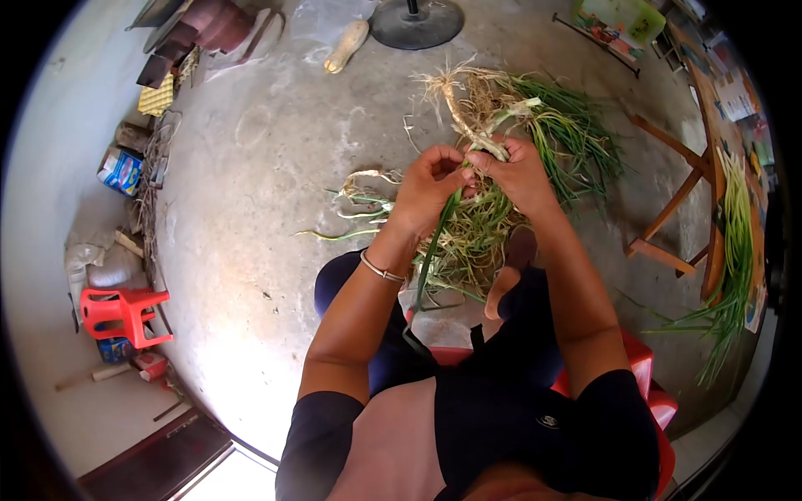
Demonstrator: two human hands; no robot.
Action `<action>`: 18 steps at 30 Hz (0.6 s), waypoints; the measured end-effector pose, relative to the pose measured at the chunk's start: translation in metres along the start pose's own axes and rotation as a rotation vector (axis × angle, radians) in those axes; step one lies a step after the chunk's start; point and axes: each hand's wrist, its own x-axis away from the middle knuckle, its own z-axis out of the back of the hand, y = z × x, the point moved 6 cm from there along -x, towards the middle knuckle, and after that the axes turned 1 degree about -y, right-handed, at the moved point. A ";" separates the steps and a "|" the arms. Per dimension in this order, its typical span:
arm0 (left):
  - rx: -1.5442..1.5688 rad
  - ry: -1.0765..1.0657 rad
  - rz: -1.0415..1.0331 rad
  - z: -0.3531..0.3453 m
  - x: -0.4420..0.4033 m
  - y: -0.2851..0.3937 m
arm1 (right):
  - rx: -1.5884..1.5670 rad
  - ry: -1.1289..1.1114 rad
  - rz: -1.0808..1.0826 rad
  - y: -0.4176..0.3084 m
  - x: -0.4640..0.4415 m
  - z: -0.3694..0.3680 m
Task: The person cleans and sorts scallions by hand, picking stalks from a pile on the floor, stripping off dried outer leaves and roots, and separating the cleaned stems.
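Both my hands meet over a heap of green and yellowed plant leaves (476, 238). My left hand (434, 185) has its fingers closed on a long green leaf (430, 259) that hangs down toward my lap. In my right hand (518, 174) is a pale plant stalk (455, 104), its dry roots pointing away from me. The fingertips of both hands nearly touch. Just beyond my right hand lies a bunch of green stalks (576, 134) with tangled roots. A few loose stalks (359, 200) rest on the floor left of my left hand.
A pale gourd (347, 46) and a round black base (416, 23) are on the floor ahead. At the right, a wooden table (717, 184) with slanted legs bears long green stalks (735, 234). A red stool (124, 316) stands at the left wall.
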 end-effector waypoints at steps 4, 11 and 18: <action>0.021 0.024 0.030 0.002 0.002 0.000 | -0.004 -0.067 -0.022 0.009 0.000 0.002; 0.022 -0.007 0.138 0.000 0.004 -0.002 | 0.029 -0.081 0.021 0.003 0.002 0.007; -0.155 -0.020 0.043 0.004 0.002 -0.007 | 0.415 -0.074 0.049 -0.006 0.003 0.009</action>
